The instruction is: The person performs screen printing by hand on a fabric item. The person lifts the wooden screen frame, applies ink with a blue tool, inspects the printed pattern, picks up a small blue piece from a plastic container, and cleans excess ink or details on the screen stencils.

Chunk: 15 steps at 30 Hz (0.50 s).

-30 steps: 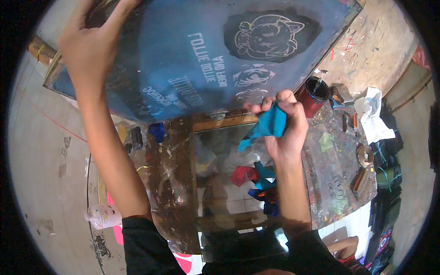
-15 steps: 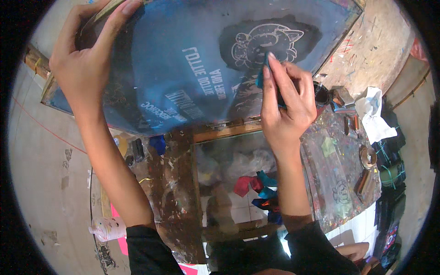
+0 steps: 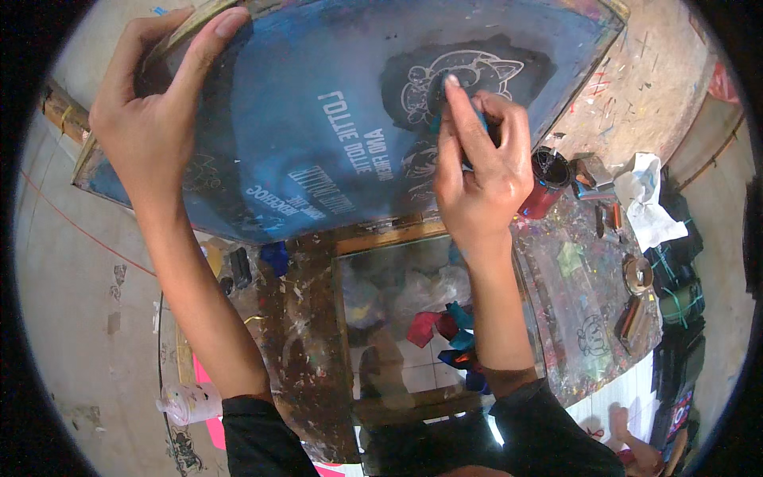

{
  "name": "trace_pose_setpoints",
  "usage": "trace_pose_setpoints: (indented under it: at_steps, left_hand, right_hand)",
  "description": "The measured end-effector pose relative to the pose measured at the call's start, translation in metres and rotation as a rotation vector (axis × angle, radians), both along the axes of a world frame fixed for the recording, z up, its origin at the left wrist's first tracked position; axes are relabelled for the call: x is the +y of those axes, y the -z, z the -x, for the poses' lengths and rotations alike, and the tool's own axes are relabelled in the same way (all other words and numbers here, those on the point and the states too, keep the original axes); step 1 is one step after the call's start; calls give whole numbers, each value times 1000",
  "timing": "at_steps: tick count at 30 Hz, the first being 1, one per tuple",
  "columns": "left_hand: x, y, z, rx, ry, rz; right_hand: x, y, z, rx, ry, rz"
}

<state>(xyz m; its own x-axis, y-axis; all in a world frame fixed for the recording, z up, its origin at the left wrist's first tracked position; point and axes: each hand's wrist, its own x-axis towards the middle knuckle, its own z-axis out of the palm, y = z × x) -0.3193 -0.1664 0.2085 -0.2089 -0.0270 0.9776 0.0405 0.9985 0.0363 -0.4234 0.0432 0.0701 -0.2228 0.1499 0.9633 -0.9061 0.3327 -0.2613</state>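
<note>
A screen-printing frame with blue mesh stands tilted up in front of me. Pale lettering and a line-drawn animal figure inside a dark patch show on its mesh. At its upper left, my left hand is closed round the frame's edge, thumb on the near face. My right hand pinches a small teal cloth and presses it against the mesh at the figure, forefinger extended. Much of the cloth is hidden by the fingers.
Below the screen lies a glass panel with red, teal and dark blue cloth scraps over it. A dark red can, crumpled white paper and a tape roll are at right. A clear cup stands at left.
My right hand has moved left and slightly down with the cloth, its fingertip now on the figure. The red can is more exposed. My left hand keeps its grip on the frame.
</note>
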Motion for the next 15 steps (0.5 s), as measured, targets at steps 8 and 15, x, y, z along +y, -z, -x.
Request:
trace_pose_setpoints:
  at_steps: [8,15]
  left_hand:
    - [9,1,0,-19,92,-15]
    - [5,0,2,66,100,82]
  right_hand:
    - [0,2,4,23,-32,9]
    - [0,2,0,-26,-53,6]
